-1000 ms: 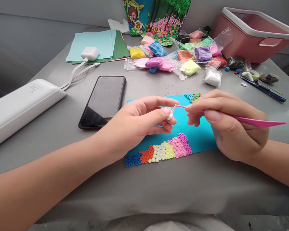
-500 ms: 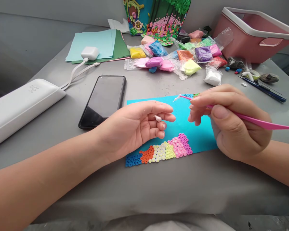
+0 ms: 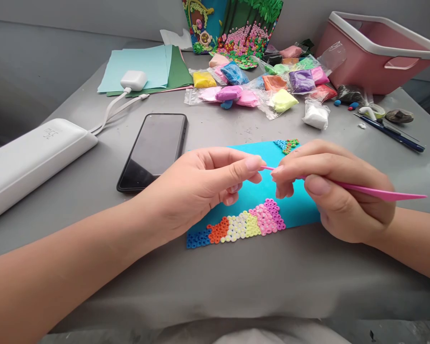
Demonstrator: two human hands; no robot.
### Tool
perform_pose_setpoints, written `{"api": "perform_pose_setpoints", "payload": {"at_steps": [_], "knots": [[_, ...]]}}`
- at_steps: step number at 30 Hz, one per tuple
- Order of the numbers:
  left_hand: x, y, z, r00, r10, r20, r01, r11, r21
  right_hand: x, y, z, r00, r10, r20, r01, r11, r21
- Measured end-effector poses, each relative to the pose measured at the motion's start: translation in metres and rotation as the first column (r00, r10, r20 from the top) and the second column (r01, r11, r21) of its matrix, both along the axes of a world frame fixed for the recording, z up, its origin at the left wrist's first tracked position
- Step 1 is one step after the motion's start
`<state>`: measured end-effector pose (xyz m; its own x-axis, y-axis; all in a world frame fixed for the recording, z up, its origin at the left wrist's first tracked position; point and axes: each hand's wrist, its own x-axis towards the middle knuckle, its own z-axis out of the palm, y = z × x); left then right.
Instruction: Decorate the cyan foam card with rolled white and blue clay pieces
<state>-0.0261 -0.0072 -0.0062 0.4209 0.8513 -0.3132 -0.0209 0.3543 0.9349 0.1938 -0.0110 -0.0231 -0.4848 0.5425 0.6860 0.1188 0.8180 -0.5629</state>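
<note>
My right hand (image 3: 347, 191) is closed around a thin pink clay modelling tool (image 3: 383, 192), its flat pointed end sticking out to the right. The thumb and forefinger of my left hand (image 3: 215, 177) pinch the tool's narrow tip, which they hide. The small lump of white clay that lay in the left fingers is out of sight behind them. Beneath both hands lies a blue sheet (image 3: 297, 205). Small rings in blue, orange, white, yellow, pink and purple form a patch (image 3: 245, 224) along its front edge; blue, green and red rings (image 3: 286, 145) cover its far corner.
A black phone (image 3: 157, 148) and a white power bank (image 3: 39, 162) lie to the left. Bagged coloured clay (image 3: 251, 86) is heaped at the back, with a white packet (image 3: 316, 114) nearer. Behind it stands a pink basket (image 3: 365, 62); a dark blue pen (image 3: 394, 134) lies at right.
The left thumb and forefinger have closed over the tool's tip, where white clay hung. My right hand has moved slightly left and down with the tool.
</note>
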Motion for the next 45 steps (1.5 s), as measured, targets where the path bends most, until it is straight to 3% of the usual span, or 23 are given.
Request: {"api": "perform_pose_setpoints", "payload": {"at_steps": [5,12,19,26,38,45], "knots": [[-0.0017,0.0017,-0.0029,0.999,0.05,-0.014,-0.05,0.999,0.006,0.0011,-0.0001,-0.0048,0.996,-0.016,-0.088,0.011,0.998,-0.057],[0.0014,0.0021,-0.0033,0.998,0.059,0.014,-0.059,0.998,0.018,0.0008,-0.0004,-0.0061,0.996,-0.021,-0.091,0.016,0.998,-0.058],[0.0073,0.0006,0.0026,0.994,0.093,0.052,-0.088,0.992,-0.096,0.001,-0.0009,-0.0062,0.996,-0.012,-0.092,0.006,0.998,-0.058],[0.0034,0.0,0.0003,0.997,0.082,-0.002,-0.082,0.997,0.004,0.0015,-0.001,-0.0048,0.997,-0.006,-0.083,0.002,0.999,-0.05],[0.0009,-0.0008,-0.0013,0.998,0.017,-0.059,-0.014,0.999,0.049,0.0019,0.002,-0.0002,1.0,-0.018,0.025,0.017,0.999,0.049],[-0.0011,-0.0015,-0.0007,0.998,-0.006,-0.068,0.009,0.999,0.048,0.0007,0.0021,-0.0019,0.999,0.003,0.032,-0.003,1.0,0.004]]}}
